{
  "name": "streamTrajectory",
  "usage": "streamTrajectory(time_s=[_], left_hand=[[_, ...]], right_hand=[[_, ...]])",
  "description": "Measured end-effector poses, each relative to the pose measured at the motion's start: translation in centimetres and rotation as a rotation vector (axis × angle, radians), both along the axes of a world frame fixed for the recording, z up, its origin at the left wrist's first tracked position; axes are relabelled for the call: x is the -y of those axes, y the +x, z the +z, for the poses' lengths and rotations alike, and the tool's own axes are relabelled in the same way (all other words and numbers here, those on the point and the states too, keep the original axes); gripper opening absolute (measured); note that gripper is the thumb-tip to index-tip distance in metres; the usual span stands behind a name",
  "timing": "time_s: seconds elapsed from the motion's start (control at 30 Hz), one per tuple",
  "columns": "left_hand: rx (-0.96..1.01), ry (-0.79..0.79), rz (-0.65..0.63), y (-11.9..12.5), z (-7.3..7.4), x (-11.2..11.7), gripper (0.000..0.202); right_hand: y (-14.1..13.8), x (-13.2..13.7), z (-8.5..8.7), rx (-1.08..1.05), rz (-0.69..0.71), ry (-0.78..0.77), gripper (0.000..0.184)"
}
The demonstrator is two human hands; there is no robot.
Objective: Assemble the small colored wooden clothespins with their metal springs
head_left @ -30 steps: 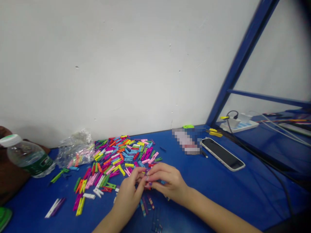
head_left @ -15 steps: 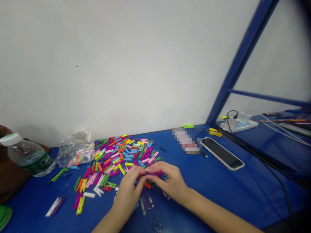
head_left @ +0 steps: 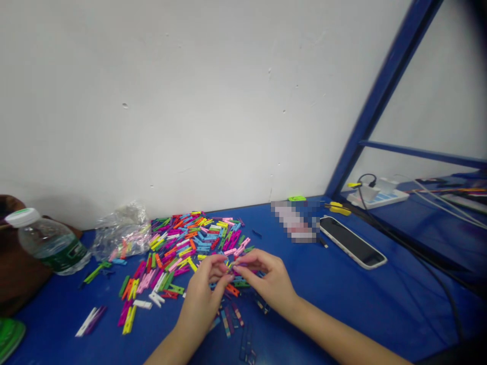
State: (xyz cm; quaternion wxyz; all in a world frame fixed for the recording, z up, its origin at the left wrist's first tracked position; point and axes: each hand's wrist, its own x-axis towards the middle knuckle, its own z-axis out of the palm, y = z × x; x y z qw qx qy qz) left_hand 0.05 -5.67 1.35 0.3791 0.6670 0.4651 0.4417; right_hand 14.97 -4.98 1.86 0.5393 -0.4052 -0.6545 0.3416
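A tiny, blurred piece (head_left: 230, 266) is pinched by left hand (head_left: 203, 286) and right hand (head_left: 273, 284); slim clothespins (head_left: 203, 247) are heaped beside a crinkled plastic bag (head_left: 124, 228).

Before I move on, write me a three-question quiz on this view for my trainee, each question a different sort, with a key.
1. Multiple choice: which of these lies to the right of both hands?
A) the bottle
B) the phone
C) the clear plastic bag
2. True or false: the left hand and the right hand have their fingertips close together, at the near side of the clothespin pile.
3. Fill in: at the near left, apart from the pile, a white peg lies beside a ___ one.

Key: 1. B. 2. True. 3. Purple.
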Motion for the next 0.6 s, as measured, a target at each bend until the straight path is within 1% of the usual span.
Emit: streamTrajectory(time_s=[0.13,0.37,0.5,0.6], left_hand=[[0.047,-0.054,-0.010,0.00,0.11,0.06,0.020],[0.205,-0.210,-0.042,0.14,-0.05,-0.15,0.024],[0.245,-0.221,-0.046,0.22,-0.07,-0.06,0.023],[0.250,-0.210,-0.039,0.27,0.11,0.08,0.022]], right_hand=[[-0.01,-0.01,-0.13,0.026,-0.025,0.043,0.010],[0.09,0.16,-0.14,0.163,-0.061,0.252,0.007],[0.10,0.37,0.18,0.170,-0.049,0.308,0.006],[-0.02,0.48,0.31,0.144,-0.042,0.288,0.005]])
